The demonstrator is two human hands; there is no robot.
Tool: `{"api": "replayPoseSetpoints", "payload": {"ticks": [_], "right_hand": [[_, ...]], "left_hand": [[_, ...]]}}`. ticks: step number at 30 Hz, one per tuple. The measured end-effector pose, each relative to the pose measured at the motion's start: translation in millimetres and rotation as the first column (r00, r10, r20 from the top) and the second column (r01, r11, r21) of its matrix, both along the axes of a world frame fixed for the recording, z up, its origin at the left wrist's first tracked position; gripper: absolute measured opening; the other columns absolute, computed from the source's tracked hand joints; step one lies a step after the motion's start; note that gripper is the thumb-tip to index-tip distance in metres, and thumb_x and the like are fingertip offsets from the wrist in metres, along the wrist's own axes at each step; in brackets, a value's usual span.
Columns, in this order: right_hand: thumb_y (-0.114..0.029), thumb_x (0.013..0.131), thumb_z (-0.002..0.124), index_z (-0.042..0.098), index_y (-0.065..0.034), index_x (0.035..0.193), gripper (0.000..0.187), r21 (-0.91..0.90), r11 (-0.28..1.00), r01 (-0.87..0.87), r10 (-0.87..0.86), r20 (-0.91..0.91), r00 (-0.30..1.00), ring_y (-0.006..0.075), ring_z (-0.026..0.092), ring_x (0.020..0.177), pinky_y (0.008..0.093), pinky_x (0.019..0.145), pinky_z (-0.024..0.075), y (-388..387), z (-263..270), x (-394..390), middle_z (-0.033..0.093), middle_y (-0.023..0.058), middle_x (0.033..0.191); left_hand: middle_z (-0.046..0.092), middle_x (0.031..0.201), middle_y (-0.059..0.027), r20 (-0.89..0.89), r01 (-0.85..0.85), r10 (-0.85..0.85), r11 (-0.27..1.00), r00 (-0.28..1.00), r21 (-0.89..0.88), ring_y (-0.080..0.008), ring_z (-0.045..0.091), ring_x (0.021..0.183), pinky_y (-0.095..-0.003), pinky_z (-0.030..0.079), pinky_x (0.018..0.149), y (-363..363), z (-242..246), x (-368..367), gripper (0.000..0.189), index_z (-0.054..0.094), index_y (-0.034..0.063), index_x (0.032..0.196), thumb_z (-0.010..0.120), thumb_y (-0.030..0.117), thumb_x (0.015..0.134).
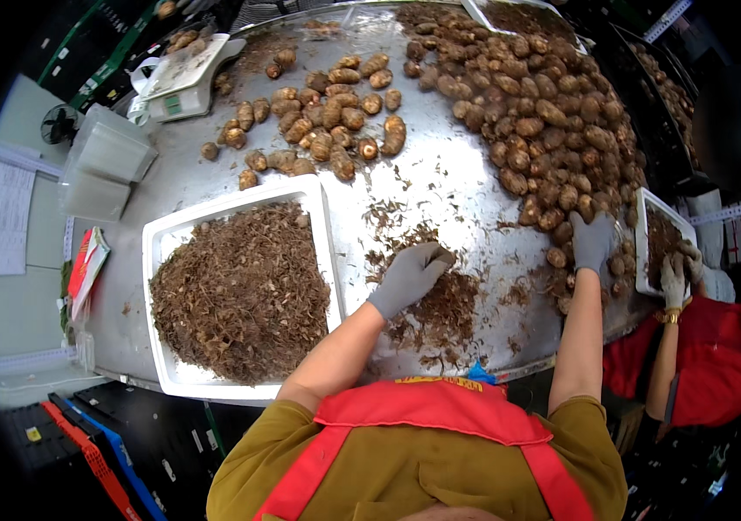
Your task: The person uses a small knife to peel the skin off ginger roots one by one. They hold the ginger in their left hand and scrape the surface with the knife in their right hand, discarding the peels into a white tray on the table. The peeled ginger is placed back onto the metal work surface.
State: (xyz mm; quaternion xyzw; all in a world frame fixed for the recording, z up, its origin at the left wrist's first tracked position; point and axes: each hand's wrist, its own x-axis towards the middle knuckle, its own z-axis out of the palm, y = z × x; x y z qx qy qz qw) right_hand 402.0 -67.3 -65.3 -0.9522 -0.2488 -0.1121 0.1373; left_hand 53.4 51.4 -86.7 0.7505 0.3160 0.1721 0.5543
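Observation:
My left hand (413,277), in a grey glove, is just over a heap of brown fibrous peelings (445,306) on the metal table. Its fingers curl inward and hide whatever may be between them. On the right, my gloved right hand (592,241) reaches into the near edge of a large pile of small brown taro corms (553,117). Its fingertips are among the corms, and I cannot tell whether they grip one. A looser group of cleaner-looking taro corms (331,111) lies farther back, left of the pile.
A white foam box (334,286) full of peelings stands left of my left hand. Beyond it are a weighing scale (178,98) and stacked clear plastic containers (106,163). At right, a co-worker's gloved hands (680,270) are at another white box (641,254). The metal table (168,156) holds everything.

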Motion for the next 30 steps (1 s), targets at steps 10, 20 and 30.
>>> {"api": "replayPoseSetpoints", "payload": {"ticks": [10, 20, 30], "right_hand": [[-0.03, 0.09, 0.067, 0.053, 0.0024, 0.133, 0.056, -0.026, 1.0, 0.01, -0.014, -0.154, 0.988, 0.0334, 0.053, 0.125, 0.041, 0.103, 0.0451, -18, 5, 18, 0.051, 0.022, 0.139], [-0.023, 0.1, 0.053, 0.04, 0.0037, 0.143, 0.052, 0.788, 0.494, 0.368, 0.869, -0.452, -0.199, 0.0266, 0.057, 0.118, 0.0407, 0.095, 0.0514, -40, -24, -138, 0.053, 0.0165, 0.136], [-0.026, 0.099, 0.057, 0.052, 0.0076, 0.132, 0.048, 0.807, 0.521, 0.278, 0.846, -0.532, -0.04, 0.0159, 0.065, 0.102, 0.0271, 0.08, 0.0545, -19, -14, -198, 0.066, 0.0123, 0.118]], "left_hand": [[0.057, 0.073, -0.0203, 0.035, -0.007, 0.004, 0.996, 0.999, 0.086, -0.0355, 0.055, 0.066, -0.0424, 0.045, 0.065, 0, -17, 7, 0.034, 0.061, -0.0006, 0.086, 0.063, 0.033, 0.091], [0.07, 0.1, -0.0121, 0.071, -0.086, 0.085, 0.996, 0.994, 0.014, -0.0202, 0.065, 0.095, -0.0339, 0.052, 0.086, 2, -31, 10, 0.027, 0.067, 0.001, 0.111, 0.059, 0.017, 0.091], [0.066, 0.088, -0.0189, 0.285, -0.116, 0.052, 0.97, 0.957, 0.215, -0.0312, 0.066, 0.084, -0.0371, 0.051, 0.078, -12, -3, 9, 0.032, 0.065, -0.0013, 0.097, 0.049, 0.027, 0.098]]}}
